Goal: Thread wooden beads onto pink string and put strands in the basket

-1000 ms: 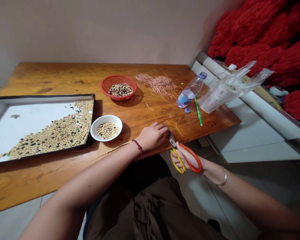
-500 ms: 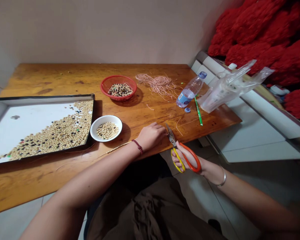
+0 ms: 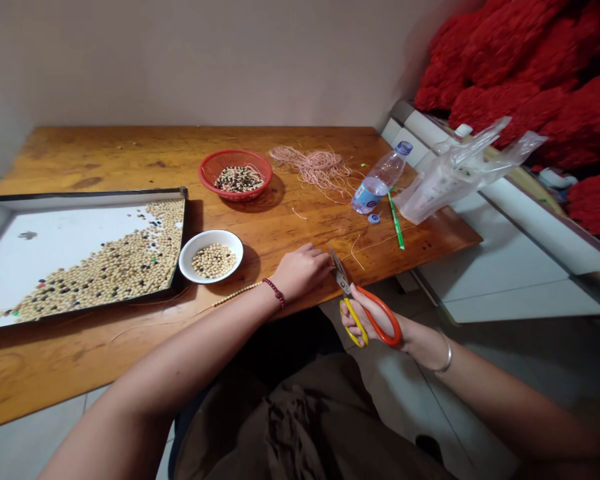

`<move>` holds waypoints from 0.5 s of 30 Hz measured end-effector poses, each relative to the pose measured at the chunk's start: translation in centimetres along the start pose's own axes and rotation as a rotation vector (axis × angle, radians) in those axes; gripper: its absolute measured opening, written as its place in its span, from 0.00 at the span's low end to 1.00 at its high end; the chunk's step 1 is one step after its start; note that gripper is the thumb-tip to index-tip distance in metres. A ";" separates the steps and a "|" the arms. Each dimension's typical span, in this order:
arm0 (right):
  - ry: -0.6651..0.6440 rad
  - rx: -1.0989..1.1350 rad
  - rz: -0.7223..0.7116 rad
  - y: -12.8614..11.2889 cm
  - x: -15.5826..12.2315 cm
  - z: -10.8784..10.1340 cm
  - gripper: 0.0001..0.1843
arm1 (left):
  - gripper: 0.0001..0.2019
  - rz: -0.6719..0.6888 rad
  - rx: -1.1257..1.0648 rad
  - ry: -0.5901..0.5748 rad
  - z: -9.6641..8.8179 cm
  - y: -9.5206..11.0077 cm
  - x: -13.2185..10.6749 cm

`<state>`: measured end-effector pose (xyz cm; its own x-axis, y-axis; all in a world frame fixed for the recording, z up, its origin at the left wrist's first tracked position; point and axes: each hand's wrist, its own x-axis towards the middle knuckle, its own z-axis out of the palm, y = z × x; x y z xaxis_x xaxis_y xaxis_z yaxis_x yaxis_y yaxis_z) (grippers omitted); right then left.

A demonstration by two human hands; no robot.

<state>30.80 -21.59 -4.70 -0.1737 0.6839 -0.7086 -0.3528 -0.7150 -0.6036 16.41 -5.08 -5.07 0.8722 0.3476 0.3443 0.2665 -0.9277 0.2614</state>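
Note:
My left hand point(image 3: 303, 271) rests on the table's front edge, its fingers pinched closed on a thin cord. A strand of pale beads point(image 3: 235, 295) runs from that hand along my forearm, and a red bead bracelet point(image 3: 275, 292) circles the wrist. My right hand point(image 3: 367, 321) holds orange-and-yellow-handled scissors point(image 3: 370, 315), with the steel blades point(image 3: 340, 271) right beside my left fingertips. A white bowl of pale beads point(image 3: 211, 261) stands to the left of my left hand.
A black-rimmed tray point(image 3: 65, 230) of spilled beads lies at left. Behind stand a red basket point(image 3: 235, 175), pink cord point(image 3: 313, 167), a water bottle point(image 3: 380, 179), a green strip point(image 3: 396, 220) and a plastic bag point(image 3: 445, 183). Red yarn point(image 3: 520, 67) is heaped at right, beyond the wooden table point(image 3: 105, 160).
Both hands and the scissors stay almost in place, with the blade tips a little further up and left. The whole view has shifted slightly.

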 end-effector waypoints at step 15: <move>0.076 -0.122 -0.064 -0.7 -0.7 1.3 0.29 | 0.14 -0.018 -0.045 -0.044 -0.4 0.0 0.1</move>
<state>29.96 -21.39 -3.32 -0.0830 0.7190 -0.6901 -0.2455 -0.6859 -0.6851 16.31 -4.99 -4.70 0.8851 0.3565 0.2992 0.2642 -0.9142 0.3074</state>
